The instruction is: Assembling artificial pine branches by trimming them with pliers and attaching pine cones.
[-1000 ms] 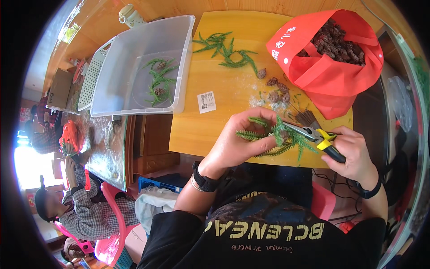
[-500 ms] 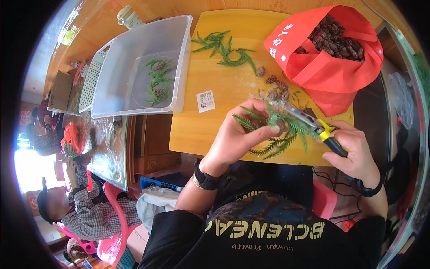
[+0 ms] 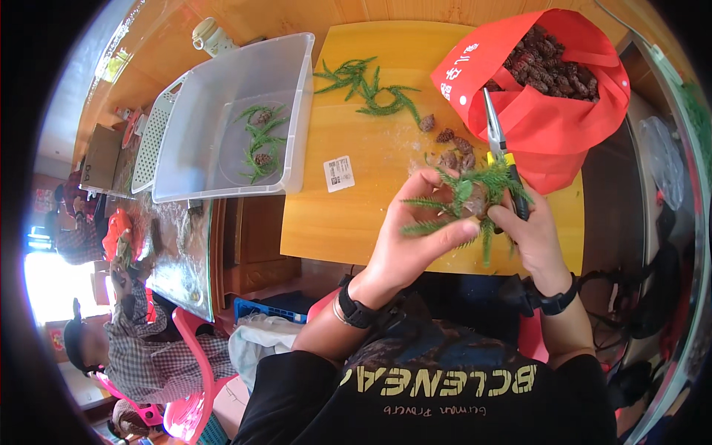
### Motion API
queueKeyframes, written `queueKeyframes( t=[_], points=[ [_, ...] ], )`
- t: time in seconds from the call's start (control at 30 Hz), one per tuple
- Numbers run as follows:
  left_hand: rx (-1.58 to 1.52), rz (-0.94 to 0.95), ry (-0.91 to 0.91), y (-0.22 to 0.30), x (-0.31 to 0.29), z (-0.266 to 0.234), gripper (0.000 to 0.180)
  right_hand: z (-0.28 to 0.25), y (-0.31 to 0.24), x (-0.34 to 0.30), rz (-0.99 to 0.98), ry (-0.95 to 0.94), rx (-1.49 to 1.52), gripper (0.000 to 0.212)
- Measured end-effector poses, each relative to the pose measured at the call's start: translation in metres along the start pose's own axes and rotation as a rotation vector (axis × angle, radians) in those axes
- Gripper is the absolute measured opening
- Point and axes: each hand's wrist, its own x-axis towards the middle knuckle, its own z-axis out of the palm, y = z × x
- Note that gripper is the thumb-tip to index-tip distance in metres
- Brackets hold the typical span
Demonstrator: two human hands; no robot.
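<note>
My left hand (image 3: 404,241) is closed on a green artificial pine sprig (image 3: 491,178), with a brownish cone partly visible among its needles. Long-nose pliers (image 3: 495,130) with yellow and black handles rest in my right hand (image 3: 538,241), their jaws pointing up and away from the sprig. The thumb and fingers of that hand also touch the sprig's right side. Just beyond my hands, several loose pine cones (image 3: 460,145) lie on the yellow table (image 3: 311,222). More green sprigs (image 3: 378,98) lie farther back.
A red bag (image 3: 541,133) full of pine cones stands at the back right. To the left is a clear plastic bin (image 3: 302,126) holding sprigs with cones. A white label card (image 3: 340,173) lies between. Another person (image 3: 141,334) sits at far left beside a glass-topped table.
The pliers have swung from across the sprig to upright, jaws away from it. My right hand has moved left to touch the sprig, which has turned in my left hand.
</note>
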Motion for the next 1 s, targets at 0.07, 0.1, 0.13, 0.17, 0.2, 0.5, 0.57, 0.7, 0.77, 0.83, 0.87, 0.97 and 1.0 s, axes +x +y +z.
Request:
queueKeyframes(
  t=[0.07,0.1,0.13,0.17,0.2,0.5,0.57,0.7,0.77,0.83,0.87,0.97,1.0],
  points=[
    [0.099,0.029,-0.097,0.006,-0.007,-0.007,0.069,0.007,0.001,0.002,0.033,0.032,0.158,0.009],
    [0.099,0.030,-0.096,0.006,-0.006,-0.012,0.069,0.004,0.003,0.002,0.033,0.032,0.157,0.009],
    [0.133,0.130,-0.167,0.005,-0.001,-0.019,0.068,-0.001,0.007,0.002,0.073,-0.026,0.209,0.008],
    [0.166,0.229,-0.239,0.006,0.003,-0.024,0.068,-0.002,0.007,0.003,0.114,-0.084,0.262,0.011],
    [0.167,0.211,-0.191,0.007,0.004,-0.025,0.068,-0.001,0.005,0.004,0.114,-0.083,0.262,0.011],
    [0.500,0.332,-0.376,0.014,0.008,-0.021,0.050,-0.010,0.016,0.003,0.478,-0.285,0.655,0.036],
    [0.263,0.141,-0.327,0.011,0.002,-0.023,0.056,-0.014,0.032,0.001,0.495,-0.365,0.823,0.045],
    [0.323,0.223,-0.317,0.002,0.005,-0.028,0.049,-0.011,0.035,-0.004,0.569,-0.348,0.866,0.045],
    [0.423,0.216,-0.265,-0.001,0.007,-0.029,0.037,-0.010,0.036,-0.005,0.639,-0.326,0.950,0.045],
    [0.448,0.217,-0.238,0.000,0.009,-0.029,0.032,-0.010,0.038,-0.004,0.593,-0.380,0.879,0.044],
    [0.475,0.217,-0.210,0.001,0.009,-0.029,0.026,-0.009,0.038,-0.004,0.549,-0.434,0.809,0.042],
    [0.474,0.261,-0.130,0.000,0.011,-0.026,0.024,-0.004,0.037,-0.007,0.531,-0.336,0.682,0.039],
    [0.475,0.261,-0.128,0.000,0.011,-0.027,0.024,-0.002,0.036,-0.008,0.532,-0.338,0.682,0.039]
  ],
)
